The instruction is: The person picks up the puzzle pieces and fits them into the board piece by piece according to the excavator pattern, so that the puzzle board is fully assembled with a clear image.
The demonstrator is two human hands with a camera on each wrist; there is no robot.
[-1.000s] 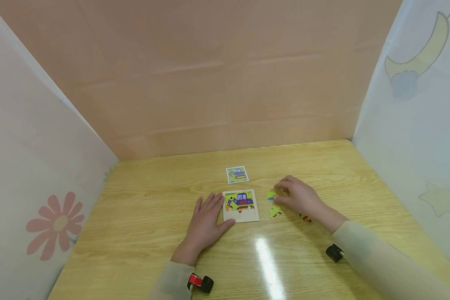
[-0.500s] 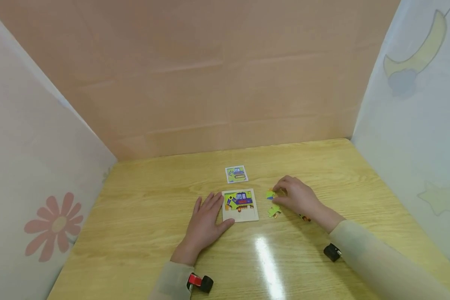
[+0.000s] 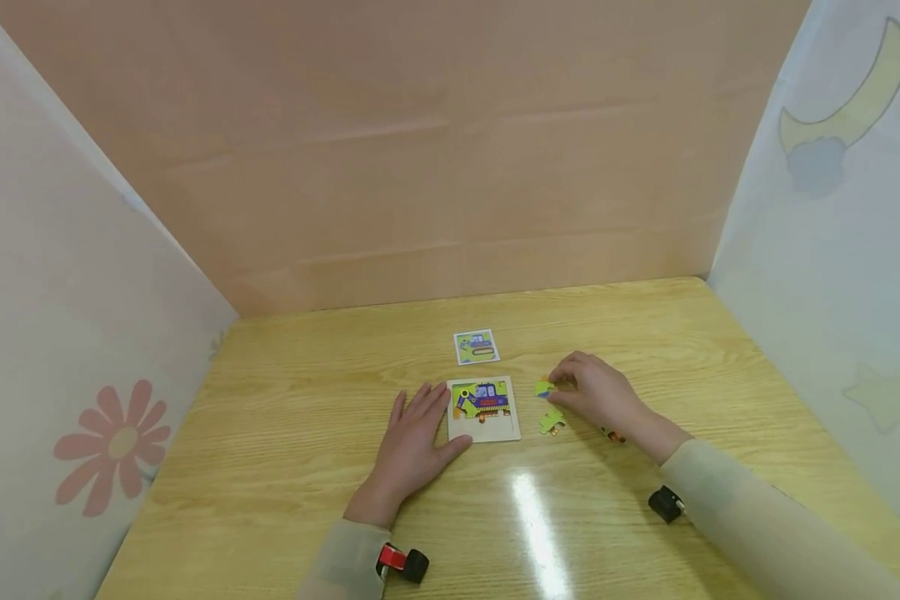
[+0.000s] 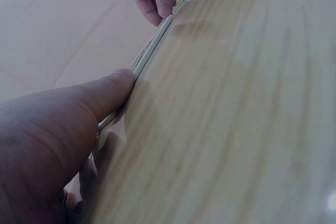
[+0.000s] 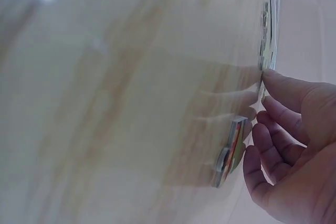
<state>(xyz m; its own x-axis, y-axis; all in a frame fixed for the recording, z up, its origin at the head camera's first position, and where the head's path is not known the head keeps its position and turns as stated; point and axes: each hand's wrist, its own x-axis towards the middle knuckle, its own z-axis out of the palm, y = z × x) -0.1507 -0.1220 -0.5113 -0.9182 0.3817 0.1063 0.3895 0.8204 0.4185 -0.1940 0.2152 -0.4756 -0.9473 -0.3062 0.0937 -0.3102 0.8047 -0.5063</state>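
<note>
Green-and-blue piece: green-and-blue piece (image 3: 543,388) lying just right of the tray, toward the surface's right edge; partly covered by fingertips.
Handling (judged): light, stiff, thin, a bit slick; tabs chippable if bent; best taken by opposite side edges, thumb against fingers.
Right hand: piece pinched at its edge by right hand (image 3: 598,396); whether lifted, cannot tell.
Loose pieces: green piece (image 3: 552,421) on the near side of the pinched one; dark-and-orange piece (image 3: 615,436) farther right, partly hidden by the right wrist.
Tray: puzzle tray (image 3: 495,431) set about midway between the surface's left and right edges; far part filled with excavator picture, near strip bare.
Left hand: left hand (image 3: 412,446) laid along the tray's left side, fingers extended, thumb tip touching near edge; nothing gripped.
Card: excavator card (image 3: 477,347) placed beyond the tray, toward the far edge.
Surface: wood-grain surface (image 3: 285,417), backed by pinkish-brown backdrop (image 3: 420,167).
</note>
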